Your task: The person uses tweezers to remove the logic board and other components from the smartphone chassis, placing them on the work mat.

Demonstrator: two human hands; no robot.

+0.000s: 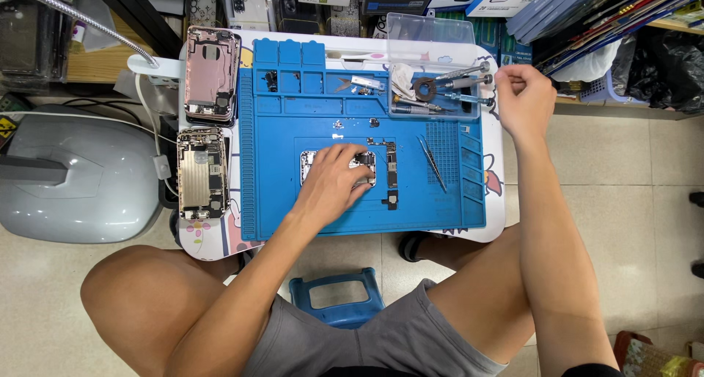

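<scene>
Fingers (350, 159) of left hand (334, 182) spread on one opened phone (370, 168); right hand (522, 98) curled empty beside four screwdrivers (455, 87).

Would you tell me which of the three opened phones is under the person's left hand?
The one on the blue mat, beneath the left hand; the other two lie off it.
</scene>
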